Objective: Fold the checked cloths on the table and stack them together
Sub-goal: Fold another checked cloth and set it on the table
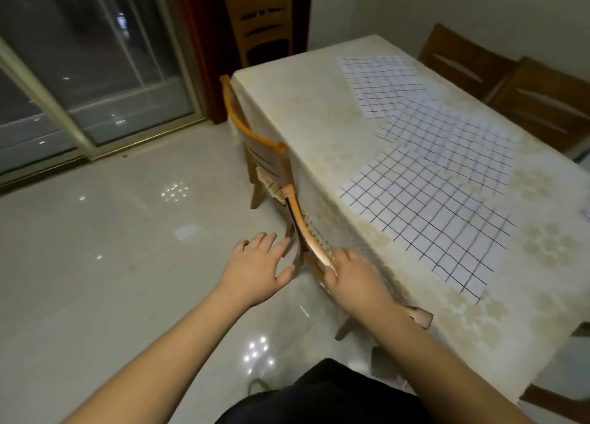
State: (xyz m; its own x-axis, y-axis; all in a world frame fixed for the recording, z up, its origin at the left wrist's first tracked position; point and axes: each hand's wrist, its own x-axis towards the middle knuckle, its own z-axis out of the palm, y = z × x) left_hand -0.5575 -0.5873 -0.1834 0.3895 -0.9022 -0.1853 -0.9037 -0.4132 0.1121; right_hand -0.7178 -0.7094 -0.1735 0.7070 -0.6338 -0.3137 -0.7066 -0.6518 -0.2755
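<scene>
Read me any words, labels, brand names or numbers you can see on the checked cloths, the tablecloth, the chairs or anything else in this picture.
None: no text can be read anywhere.
Checked cloths: only a dark grid on white.
Tablecloth: only a pale floral pattern.
Chair gripped by the right hand: plain wood.
Left hand: open, holds nothing.
Small object at the right edge: too cut off to tell.

Your two forearms are bare, no sleeves showing up to the frame edge. Left hand (pixel 260 265) and right hand (pixel 352 276): no rings, watch, gloves or bands visible. At 6 o'clock, your dark, near-black garment (pixel 322 398), plain, no print or logo readable. Fabric type can't be told.
</scene>
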